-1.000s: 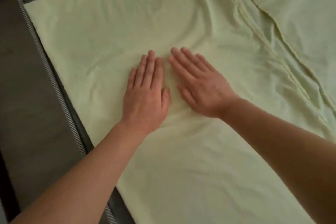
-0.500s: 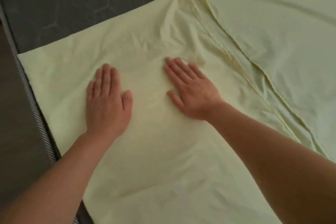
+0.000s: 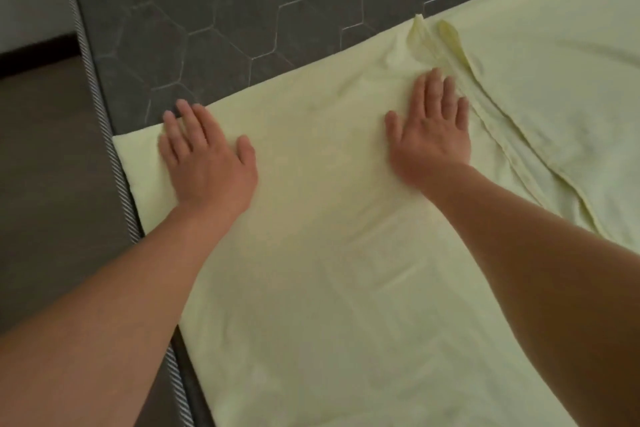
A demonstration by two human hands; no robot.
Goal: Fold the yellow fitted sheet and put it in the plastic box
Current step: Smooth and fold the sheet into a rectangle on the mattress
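The pale yellow fitted sheet (image 3: 322,218) lies spread flat on a dark grey mattress, filling the middle and right of the view. My left hand (image 3: 204,163) presses palm down near the sheet's far left corner, fingertips reaching its far edge. My right hand (image 3: 429,128) lies flat further right, fingers apart, beside a bunched hem seam (image 3: 457,55) that runs diagonally to the right. Neither hand grips the cloth. No plastic box is in view.
The dark grey mattress (image 3: 214,17) with a hexagon stitch pattern shows bare beyond the sheet's far edge. Its striped piped edge (image 3: 100,107) runs down the left. Brown floor (image 3: 45,166) lies left of that.
Both hands have slid apart and away from me over the sheet: the left toward the far left corner, the right toward the hem seam. The view has tilted up, showing more bare mattress.
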